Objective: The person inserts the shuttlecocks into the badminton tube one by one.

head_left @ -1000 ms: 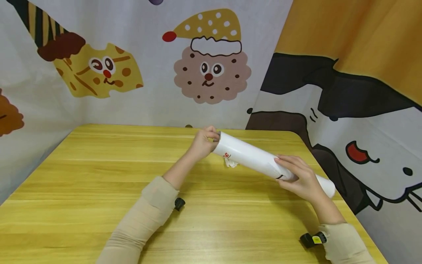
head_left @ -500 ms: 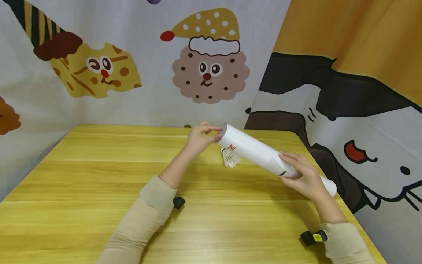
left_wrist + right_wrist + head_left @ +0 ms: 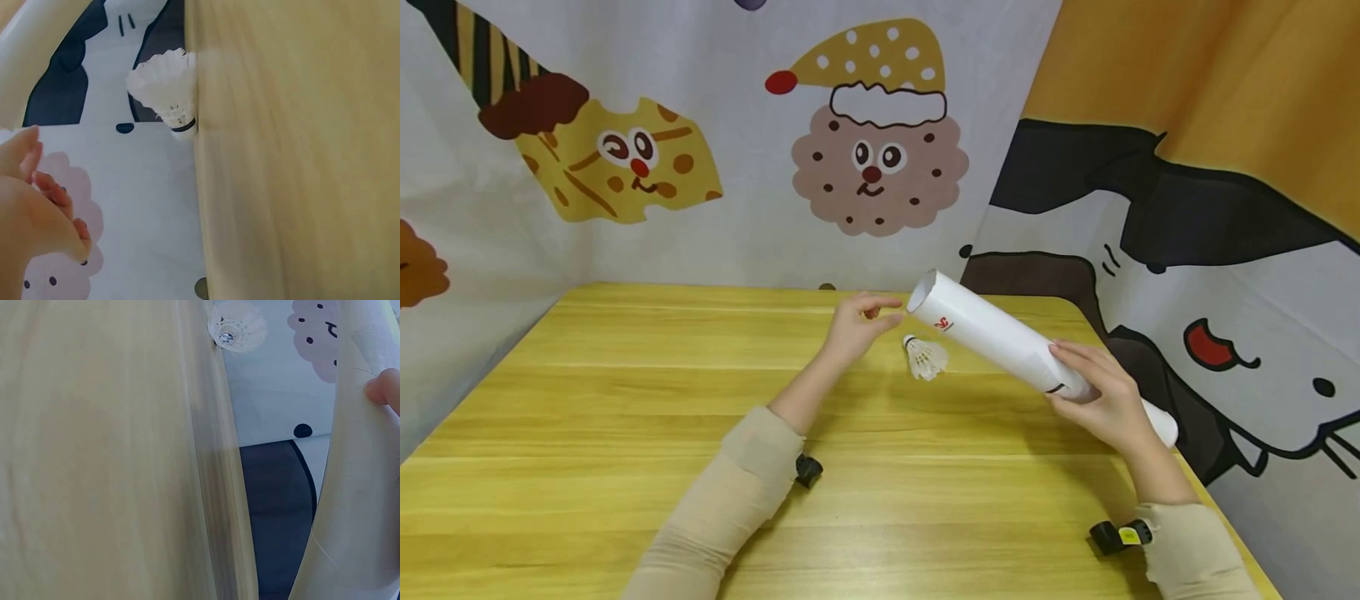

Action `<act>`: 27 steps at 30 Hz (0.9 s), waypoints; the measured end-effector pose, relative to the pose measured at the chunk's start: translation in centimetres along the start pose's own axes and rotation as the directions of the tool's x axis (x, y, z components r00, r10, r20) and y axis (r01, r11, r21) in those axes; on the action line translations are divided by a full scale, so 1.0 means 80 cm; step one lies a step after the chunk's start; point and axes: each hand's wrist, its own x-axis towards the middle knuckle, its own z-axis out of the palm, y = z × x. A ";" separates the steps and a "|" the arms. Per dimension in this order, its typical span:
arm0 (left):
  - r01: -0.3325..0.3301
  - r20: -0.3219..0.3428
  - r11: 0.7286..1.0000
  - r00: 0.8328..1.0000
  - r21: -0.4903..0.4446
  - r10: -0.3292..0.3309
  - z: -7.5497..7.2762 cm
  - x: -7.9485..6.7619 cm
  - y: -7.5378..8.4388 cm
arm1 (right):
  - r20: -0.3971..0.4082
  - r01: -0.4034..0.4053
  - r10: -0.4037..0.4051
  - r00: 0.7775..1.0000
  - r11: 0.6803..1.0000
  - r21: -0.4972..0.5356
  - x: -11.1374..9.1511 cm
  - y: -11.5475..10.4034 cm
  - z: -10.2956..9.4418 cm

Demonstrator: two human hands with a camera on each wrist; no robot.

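A long white shuttlecock tube (image 3: 992, 333) with a small red mark slants over the table, its open mouth raised toward the back left. My right hand (image 3: 1108, 392) grips it around the lower part; the right wrist view shows the thumb (image 3: 384, 390) against its side. Just left of the mouth is my left hand (image 3: 857, 327), thumb and index finger extended with a gap between them and nothing held. The other left fingers (image 3: 59, 194) curl loosely in the left wrist view. A white feather shuttlecock (image 3: 925, 358) with a dark band lies on its side on the table beneath the mouth.
The wooden table (image 3: 625, 467) reaches back to a cartoon-printed curtain (image 3: 715, 242) close behind its far edge. More curtain hangs along the right side, near the tube's lower end. Small black wrist cameras are strapped to both sleeves.
The left fingertips, at the tube's mouth earlier, are now apart from it. The tube has shifted right with its mouth tipped higher, and the shuttlecock it partly covered is now in full view.
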 end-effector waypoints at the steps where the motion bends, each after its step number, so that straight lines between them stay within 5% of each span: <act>1: 0.012 0.011 1.000 1.000 0.023 -0.012 0.003 0.000 -0.004 | 0.000 -0.003 0.003 1.000 1.000 -0.002 -0.001 0.003 0.000; 12: 0.030 0.162 0.956 0.984 0.292 -0.080 0.030 -0.012 -0.025 | -0.007 -0.011 0.011 1.000 1.000 -0.008 -0.002 0.005 -0.001; 27: 0.119 0.185 0.895 0.959 0.429 -0.216 0.048 -0.015 -0.037 | -0.026 -0.026 0.025 0.999 0.999 -0.021 -0.004 0.008 -0.006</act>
